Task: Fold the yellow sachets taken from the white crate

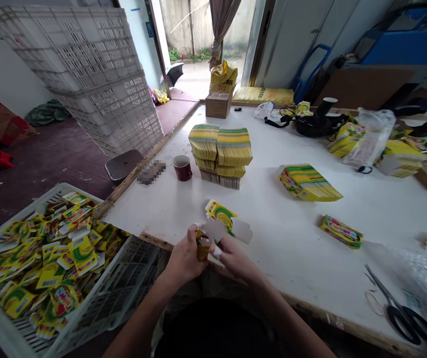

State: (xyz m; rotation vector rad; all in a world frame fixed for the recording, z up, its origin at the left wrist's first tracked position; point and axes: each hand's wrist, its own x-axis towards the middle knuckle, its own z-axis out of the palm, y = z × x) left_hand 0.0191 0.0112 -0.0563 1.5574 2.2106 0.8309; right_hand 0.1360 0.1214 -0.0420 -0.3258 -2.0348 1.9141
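My left hand (pixel 185 259) is closed around a small yellow carton (pixel 202 244), whose open end faces up. Close against it, my right hand (pixel 238 256) is closed too, its fingers at the carton's pale end flap. Something white shows at the right thumb; whether it is a wrap or a piece of paper I cannot tell. Just beyond the hands, a flat yellow and green carton (pixel 221 213) lies on the white table, with a pale grey flap (pixel 242 231) beside it.
Stacked bundles of flat cartons (pixel 219 154) stand ahead, beside a dark red mug (pixel 182 168). A carton bundle (pixel 308 183), a carton packet (pixel 342 231) and black scissors (pixel 403 311) lie to the right. A crate (pixel 64 186) full of yellow cartons stands at the left.
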